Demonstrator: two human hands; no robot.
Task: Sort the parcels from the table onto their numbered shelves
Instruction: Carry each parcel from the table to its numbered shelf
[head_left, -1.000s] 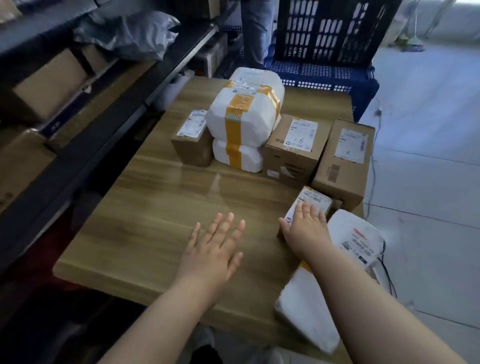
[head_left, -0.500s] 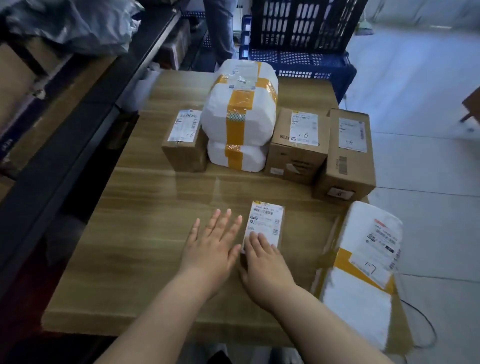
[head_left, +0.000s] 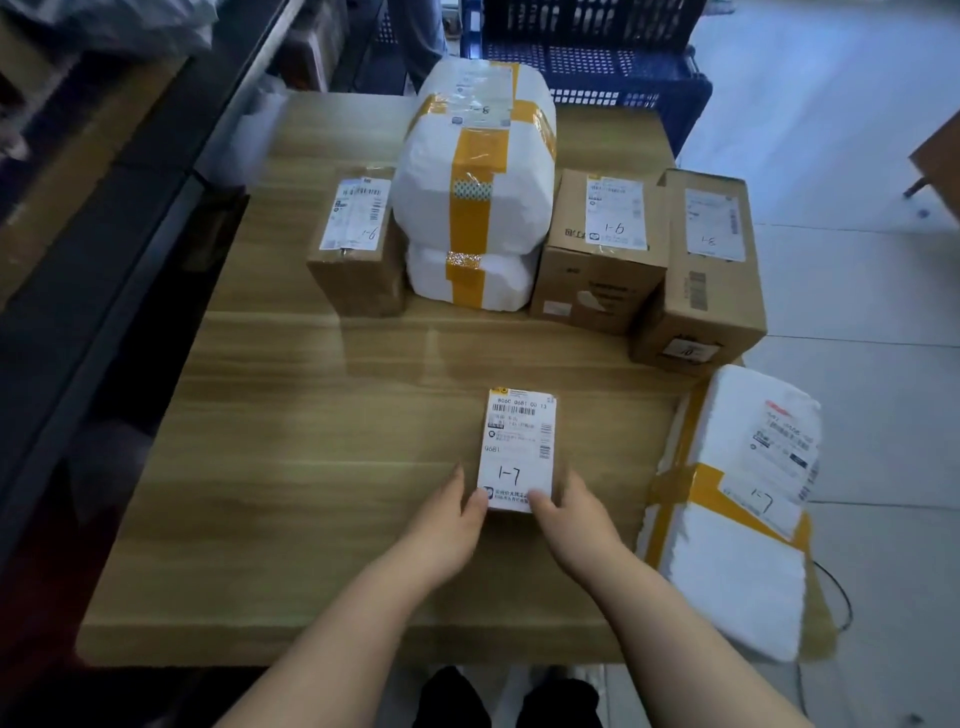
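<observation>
White-labelled small parcel (head_left: 517, 449), marked 1-7, is pinched at its near corners in the grip of left hand (head_left: 448, 525) and right hand (head_left: 577, 522) on the worktop (head_left: 311, 467).

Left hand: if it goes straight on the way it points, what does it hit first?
The small 1-7 parcel, which the left hand holds at its near corner. Beyond it lies bare table, then probably the middle brown carton; depth is unclear.

Both forearms extended, left hand (head_left: 448, 519) and right hand (head_left: 575, 515) gripping small parcel (head_left: 519, 441)
</observation>
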